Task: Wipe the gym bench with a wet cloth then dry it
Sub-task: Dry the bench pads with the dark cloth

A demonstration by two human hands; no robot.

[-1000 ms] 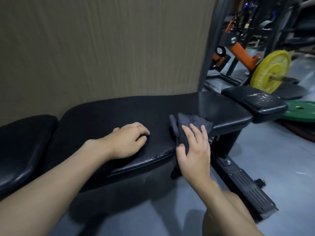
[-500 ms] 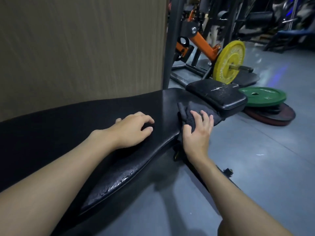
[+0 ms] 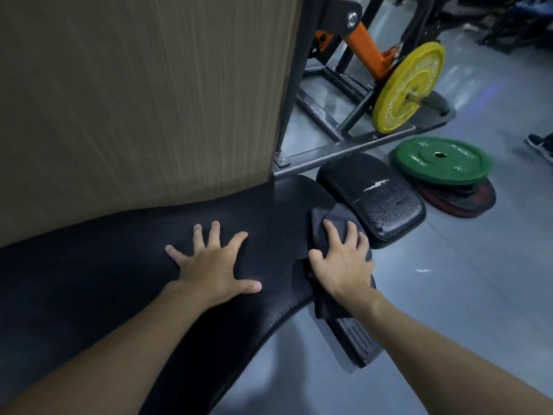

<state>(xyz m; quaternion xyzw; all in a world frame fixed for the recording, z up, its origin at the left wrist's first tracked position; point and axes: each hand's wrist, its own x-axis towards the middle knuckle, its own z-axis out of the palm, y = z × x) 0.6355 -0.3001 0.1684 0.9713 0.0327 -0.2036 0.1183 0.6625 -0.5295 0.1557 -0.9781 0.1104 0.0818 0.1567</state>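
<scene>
The black padded gym bench (image 3: pixel 119 265) runs from the lower left to the centre, beside a tan wall. My left hand (image 3: pixel 214 265) lies flat on the pad with fingers spread, holding nothing. My right hand (image 3: pixel 342 262) presses a dark grey cloth (image 3: pixel 323 223) onto the right end of the long pad, at its edge; part of the cloth hangs down over the side. Just beyond sits the smaller black seat pad (image 3: pixel 374 193), which glistens with droplets.
A green weight plate (image 3: pixel 441 158) lies on a dark red plate (image 3: pixel 460 199) on the grey floor at right. A yellow plate (image 3: pixel 408 85) hangs on an orange and black machine (image 3: pixel 365 49) behind. The bench's foot (image 3: pixel 353 339) lies below my right hand. A shoe (image 3: pixel 541 145) shows at the far right edge.
My right hand slid the cloth rightward along the pad to its end. My left hand went from curled to flat with fingers spread. The view shifted right and tilted down.
</scene>
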